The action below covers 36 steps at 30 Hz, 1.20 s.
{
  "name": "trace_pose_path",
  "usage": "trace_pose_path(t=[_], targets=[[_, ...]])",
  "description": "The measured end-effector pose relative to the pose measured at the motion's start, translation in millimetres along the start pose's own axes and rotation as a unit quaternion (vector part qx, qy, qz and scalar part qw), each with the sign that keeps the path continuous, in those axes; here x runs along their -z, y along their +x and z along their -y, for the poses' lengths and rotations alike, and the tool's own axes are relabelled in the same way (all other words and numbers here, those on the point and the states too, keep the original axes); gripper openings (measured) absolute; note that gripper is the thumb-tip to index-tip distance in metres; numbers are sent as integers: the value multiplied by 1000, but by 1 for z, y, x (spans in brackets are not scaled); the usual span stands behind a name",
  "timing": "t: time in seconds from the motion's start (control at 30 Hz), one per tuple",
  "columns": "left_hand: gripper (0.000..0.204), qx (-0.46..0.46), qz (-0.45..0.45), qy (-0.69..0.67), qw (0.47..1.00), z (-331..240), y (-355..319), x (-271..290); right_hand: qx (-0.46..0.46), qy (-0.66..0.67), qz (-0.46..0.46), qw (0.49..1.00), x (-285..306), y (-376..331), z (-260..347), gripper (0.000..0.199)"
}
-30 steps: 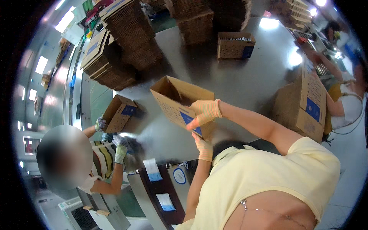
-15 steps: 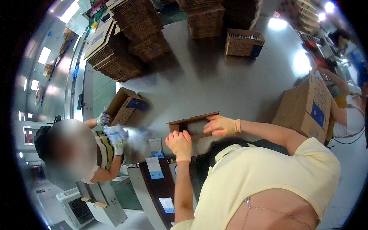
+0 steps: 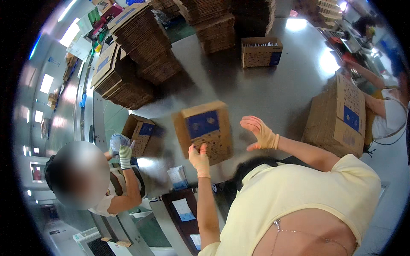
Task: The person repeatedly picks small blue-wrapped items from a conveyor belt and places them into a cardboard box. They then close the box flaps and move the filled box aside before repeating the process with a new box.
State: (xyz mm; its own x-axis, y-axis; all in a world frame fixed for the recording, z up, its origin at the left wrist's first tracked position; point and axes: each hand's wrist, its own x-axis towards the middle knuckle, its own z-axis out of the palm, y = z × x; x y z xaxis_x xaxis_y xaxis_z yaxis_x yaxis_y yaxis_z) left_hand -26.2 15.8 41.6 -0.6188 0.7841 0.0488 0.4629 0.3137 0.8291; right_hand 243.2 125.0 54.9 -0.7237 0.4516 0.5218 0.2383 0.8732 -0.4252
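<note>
The step in hand looks like turning and handling a cardboard box [image 3: 215,143], with one hand carrying it. The left hand [image 3: 199,161] grips the box near its lower left part, thumb and fingers closed on the cardboard. The right hand [image 3: 264,135] is free, its fingers spread and its palm side toward the box, holding nothing.

The box is in front of the person, over the near part of the table [image 3: 273,91], tilted so that a face with a blue panel [image 3: 203,123] shows. It lies just beyond the left hand and to the left of the right hand, with a gap on that side. Its outline is slightly blurred, and whether it rests on the table or hangs above it I cannot tell.

As a judgement, the next move calls for a steady left grip, and for the right hand to come in from the side if the box is to be held square. With one hand alone, it could swing or tip.

A filled box [image 3: 261,55] stands well apart at the far side of the table, clear of both hands.
</note>
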Motion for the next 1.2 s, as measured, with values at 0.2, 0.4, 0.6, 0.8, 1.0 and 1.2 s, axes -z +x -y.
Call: trace_pose_path(t=[0.2, 0.4, 0.6, 0.8, 1.0, 1.2], targets=[[54, 313, 193, -557, 745, 83, -36, -68, 192, 45, 251, 948, -52, -16, -29, 26], [58, 291, 191, -377, 858, 119, -24, -71, 157, -121, 423, 884, -41, 11, 19, 8], [44, 262, 11, -34, 964, 94, -18, -66, 156, -227, 539, 796, -62, 60, 70, 13], [30, 131, 6, -23, 991, 23, -17, -31, 169, -221, 532, 799, -73, 57, 61, 13], [37, 264, 58, -374, 887, 132, -26, -15, 212, -232, 515, 797, -79, 64, 69, 10], [82, 81, -9, 319, 944, 28, -45, -48, 176, -221, 501, 818, -74, 46, 61, 8]])
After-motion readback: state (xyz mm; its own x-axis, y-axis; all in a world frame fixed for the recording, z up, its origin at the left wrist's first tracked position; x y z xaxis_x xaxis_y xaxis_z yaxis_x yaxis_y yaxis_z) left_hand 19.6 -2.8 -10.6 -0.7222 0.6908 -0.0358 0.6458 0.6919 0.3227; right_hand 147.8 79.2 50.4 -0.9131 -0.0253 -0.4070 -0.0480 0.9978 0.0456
